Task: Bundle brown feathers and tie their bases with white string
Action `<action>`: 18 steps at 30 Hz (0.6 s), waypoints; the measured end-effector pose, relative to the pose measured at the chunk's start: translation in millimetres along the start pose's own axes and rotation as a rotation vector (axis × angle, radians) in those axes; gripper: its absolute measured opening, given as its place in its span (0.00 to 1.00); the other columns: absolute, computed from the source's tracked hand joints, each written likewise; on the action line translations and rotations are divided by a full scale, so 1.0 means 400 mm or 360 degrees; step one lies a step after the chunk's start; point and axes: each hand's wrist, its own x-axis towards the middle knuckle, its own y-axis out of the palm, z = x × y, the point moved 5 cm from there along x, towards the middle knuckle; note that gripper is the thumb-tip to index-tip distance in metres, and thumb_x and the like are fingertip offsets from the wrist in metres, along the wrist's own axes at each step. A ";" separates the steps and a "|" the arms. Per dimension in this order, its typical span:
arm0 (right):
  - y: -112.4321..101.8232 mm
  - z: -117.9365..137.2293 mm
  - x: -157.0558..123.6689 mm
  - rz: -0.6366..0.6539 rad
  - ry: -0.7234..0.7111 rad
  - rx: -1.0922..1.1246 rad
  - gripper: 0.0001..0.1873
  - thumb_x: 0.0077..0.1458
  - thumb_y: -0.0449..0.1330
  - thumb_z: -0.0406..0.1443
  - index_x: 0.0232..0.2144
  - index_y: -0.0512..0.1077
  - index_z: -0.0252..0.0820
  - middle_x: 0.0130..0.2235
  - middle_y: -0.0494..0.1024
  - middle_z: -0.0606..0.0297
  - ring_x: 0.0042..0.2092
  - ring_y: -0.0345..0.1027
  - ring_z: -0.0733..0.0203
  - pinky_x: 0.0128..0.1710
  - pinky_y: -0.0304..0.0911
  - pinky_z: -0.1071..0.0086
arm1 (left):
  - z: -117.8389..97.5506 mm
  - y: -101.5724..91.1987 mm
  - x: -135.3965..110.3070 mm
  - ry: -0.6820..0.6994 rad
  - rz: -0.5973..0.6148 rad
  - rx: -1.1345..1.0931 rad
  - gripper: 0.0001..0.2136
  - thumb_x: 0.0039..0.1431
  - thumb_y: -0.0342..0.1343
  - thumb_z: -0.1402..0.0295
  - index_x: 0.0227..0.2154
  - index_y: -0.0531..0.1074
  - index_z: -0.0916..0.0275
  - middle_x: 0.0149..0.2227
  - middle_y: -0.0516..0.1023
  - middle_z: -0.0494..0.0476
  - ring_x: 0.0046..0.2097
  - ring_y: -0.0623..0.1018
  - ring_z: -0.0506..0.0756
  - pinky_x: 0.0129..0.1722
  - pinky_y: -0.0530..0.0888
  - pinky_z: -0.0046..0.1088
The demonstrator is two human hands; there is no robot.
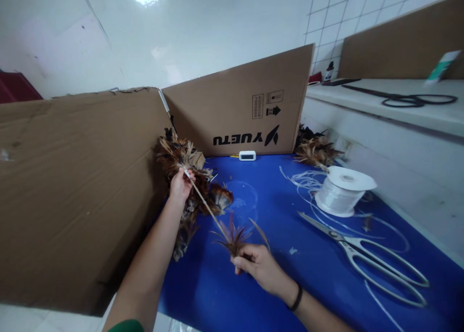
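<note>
My left hand [182, 183] is closed around a thin pale stick [205, 202], close to a white wrapping on it. The stick slants down towards my right hand [259, 264], which pinches a small tuft of reddish-brown feathers [234, 238]. Whether the tuft is fixed to the stick's lower end, I cannot tell. Behind and below my left hand lies a heap of brown and black feathers [188, 206], partly covered by it. One loose feather [260, 233] sticks up beside my right hand.
Large silver scissors [366, 259] lie on the blue table [224, 288] at right, near a spool of clear line [340, 192]. Cardboard walls [83, 192] stand left and behind. A small white digital display [247, 155] and more feathers [317, 151] sit at the back. Black scissors [409, 100] rest on a shelf.
</note>
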 end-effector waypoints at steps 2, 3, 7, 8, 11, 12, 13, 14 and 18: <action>0.003 -0.001 -0.002 0.0008 0.0001 -0.0012 0.14 0.51 0.59 0.40 0.19 0.72 0.38 0.23 0.75 0.63 0.26 0.66 0.64 0.29 0.59 0.71 | 0.001 -0.003 0.002 0.0012 -0.0019 0.0011 0.10 0.59 0.51 0.66 0.26 0.67 0.66 0.21 0.68 0.51 0.20 0.67 0.45 0.22 0.67 0.20; 0.004 -0.002 -0.003 0.0012 0.0005 -0.0011 0.14 0.51 0.59 0.40 0.19 0.73 0.38 0.23 0.75 0.63 0.26 0.66 0.64 0.29 0.59 0.71 | 0.001 -0.005 0.003 0.0012 -0.0029 0.0018 0.10 0.59 0.51 0.66 0.25 0.67 0.66 0.21 0.68 0.51 0.20 0.68 0.45 0.22 0.67 0.20; 0.004 -0.010 -0.003 0.0015 0.0052 0.0117 0.15 0.50 0.60 0.42 0.20 0.72 0.37 0.23 0.76 0.63 0.26 0.66 0.65 0.29 0.59 0.71 | 0.005 -0.006 -0.001 -0.0020 -0.0063 0.0044 0.11 0.61 0.48 0.65 0.29 0.69 0.67 0.24 0.73 0.54 0.23 0.72 0.47 0.25 0.71 0.21; 0.003 -0.011 -0.002 0.0013 0.0060 0.0173 0.15 0.49 0.60 0.43 0.20 0.72 0.37 0.23 0.76 0.63 0.26 0.66 0.65 0.29 0.59 0.71 | 0.008 -0.005 -0.005 -0.0038 -0.0066 0.0051 0.12 0.62 0.46 0.64 0.30 0.70 0.67 0.26 0.75 0.57 0.25 0.74 0.48 0.26 0.72 0.23; 0.000 -0.009 -0.001 0.0006 0.0081 0.0344 0.16 0.47 0.62 0.45 0.21 0.71 0.37 0.23 0.75 0.63 0.26 0.66 0.66 0.30 0.60 0.70 | 0.017 0.005 -0.021 -0.0112 -0.0033 0.0033 0.14 0.64 0.42 0.66 0.34 0.70 0.68 0.35 0.78 0.64 0.33 0.78 0.51 0.31 0.75 0.26; 0.000 -0.008 -0.001 0.0007 0.0091 0.0394 0.17 0.46 0.63 0.46 0.22 0.71 0.36 0.23 0.75 0.63 0.26 0.66 0.66 0.31 0.60 0.70 | 0.020 0.008 -0.026 -0.0132 -0.0021 0.0014 0.13 0.64 0.42 0.68 0.34 0.70 0.69 0.36 0.78 0.65 0.36 0.78 0.52 0.33 0.76 0.26; 0.001 -0.007 -0.002 0.0016 0.0104 0.0436 0.17 0.45 0.63 0.46 0.22 0.71 0.36 0.23 0.75 0.63 0.26 0.66 0.66 0.31 0.60 0.70 | 0.023 0.011 -0.030 -0.0148 -0.0015 -0.0006 0.13 0.64 0.41 0.69 0.35 0.70 0.69 0.37 0.78 0.65 0.38 0.78 0.52 0.35 0.76 0.26; 0.003 -0.007 -0.003 0.0026 0.0115 0.0470 0.18 0.45 0.63 0.47 0.23 0.72 0.36 0.23 0.75 0.63 0.26 0.66 0.66 0.31 0.60 0.70 | 0.025 0.012 -0.033 -0.0160 -0.0020 -0.0027 0.13 0.64 0.41 0.71 0.35 0.70 0.69 0.38 0.78 0.65 0.39 0.78 0.52 0.36 0.76 0.25; 0.012 -0.009 -0.007 0.0072 0.0152 0.0533 0.19 0.44 0.64 0.47 0.24 0.72 0.35 0.23 0.75 0.63 0.25 0.65 0.66 0.30 0.60 0.70 | 0.032 0.010 -0.033 -0.0228 -0.0065 -0.0080 0.15 0.65 0.40 0.67 0.34 0.71 0.69 0.35 0.77 0.63 0.34 0.78 0.49 0.33 0.75 0.22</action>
